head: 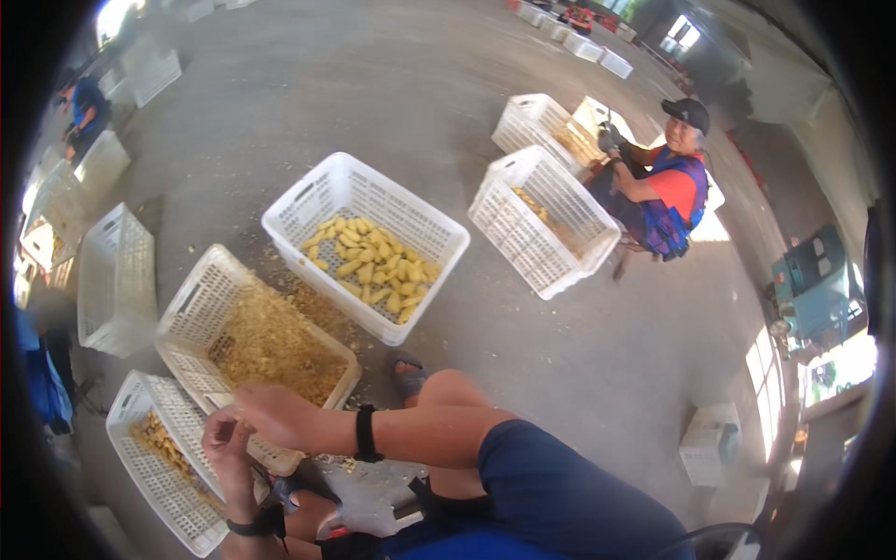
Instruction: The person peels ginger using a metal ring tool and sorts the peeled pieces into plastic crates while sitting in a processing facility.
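My right hand (pixel 269 414), blurred, is beside my left hand (pixel 227 432) over the near edge of a white plastic crate (pixel 185 308) that holds light brown shavings or peelings (pixel 269 336). The fingers of my left hand are curled; whether either hand holds something small cannot be told. Both wrists wear black bands. Below and left of my hands, a tilted white crate (pixel 140 483) holds brownish-yellow pieces (pixel 164 444), partly hidden by the neighbouring crate. Beyond the shavings, another white crate (pixel 427 224) holds smooth yellow, finger-shaped pieces (pixel 374 262), apparently peeled roots.
A crouching person (pixel 665 182) in a dark cap and gloves works at the right behind white crates (pixel 539 217). An upright crate (pixel 119 280) stands at the left. Other people and crates are farther off. Scraps lie on the concrete floor near my sandalled foot (pixel 409 374). A green machine (pixel 812 280) stands far right.
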A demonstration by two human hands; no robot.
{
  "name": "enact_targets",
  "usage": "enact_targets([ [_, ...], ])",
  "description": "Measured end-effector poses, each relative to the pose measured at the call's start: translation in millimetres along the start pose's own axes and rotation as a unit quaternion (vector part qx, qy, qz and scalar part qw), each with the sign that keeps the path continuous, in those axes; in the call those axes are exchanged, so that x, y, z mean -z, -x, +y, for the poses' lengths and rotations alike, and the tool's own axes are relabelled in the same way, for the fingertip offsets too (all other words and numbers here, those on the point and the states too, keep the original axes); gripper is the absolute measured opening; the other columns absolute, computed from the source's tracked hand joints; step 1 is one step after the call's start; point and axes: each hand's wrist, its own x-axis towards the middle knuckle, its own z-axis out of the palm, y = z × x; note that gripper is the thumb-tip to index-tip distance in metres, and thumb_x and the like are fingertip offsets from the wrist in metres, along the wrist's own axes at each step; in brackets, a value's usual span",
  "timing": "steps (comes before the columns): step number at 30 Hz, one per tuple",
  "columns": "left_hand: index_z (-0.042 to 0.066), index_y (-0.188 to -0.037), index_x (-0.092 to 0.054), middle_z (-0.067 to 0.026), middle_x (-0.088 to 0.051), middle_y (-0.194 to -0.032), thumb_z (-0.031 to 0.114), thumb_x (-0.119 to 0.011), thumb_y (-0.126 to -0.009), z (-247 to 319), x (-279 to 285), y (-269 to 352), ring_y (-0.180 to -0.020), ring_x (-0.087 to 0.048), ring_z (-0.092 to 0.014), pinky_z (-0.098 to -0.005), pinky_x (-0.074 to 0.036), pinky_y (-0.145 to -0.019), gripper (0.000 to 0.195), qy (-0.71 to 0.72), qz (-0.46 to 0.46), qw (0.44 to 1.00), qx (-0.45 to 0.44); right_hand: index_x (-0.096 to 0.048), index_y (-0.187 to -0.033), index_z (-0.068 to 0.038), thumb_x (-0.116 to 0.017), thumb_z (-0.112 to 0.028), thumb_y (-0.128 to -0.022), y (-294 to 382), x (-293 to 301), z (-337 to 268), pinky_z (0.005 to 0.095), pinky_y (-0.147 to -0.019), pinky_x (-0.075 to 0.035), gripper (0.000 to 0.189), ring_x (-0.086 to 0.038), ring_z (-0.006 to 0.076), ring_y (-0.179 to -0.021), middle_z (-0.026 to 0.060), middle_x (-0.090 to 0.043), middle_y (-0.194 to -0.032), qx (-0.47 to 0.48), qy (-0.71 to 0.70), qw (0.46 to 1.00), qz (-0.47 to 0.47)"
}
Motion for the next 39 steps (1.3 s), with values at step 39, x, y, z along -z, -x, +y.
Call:
enact_targets([
  [39,0.002,-0.125,-0.066,0.0005,-0.071,-0.113,0.001,-0.071,-0.098,-24,1,-6,-0.101,-0.066,-0.007,-0.0244,-0.056,-0.087,0.027,0.067,-0.082,0.994,0.033,-0.059,-0.093,0.001,-0.066,-0.006,-0.094,2,31,-27,0.0519,-0.070,-0.049,0.010,-0.062,0.0471,-0.082,0.0244,-0.062,-0.090,-0.050,0.126,0.991,0.023],
])
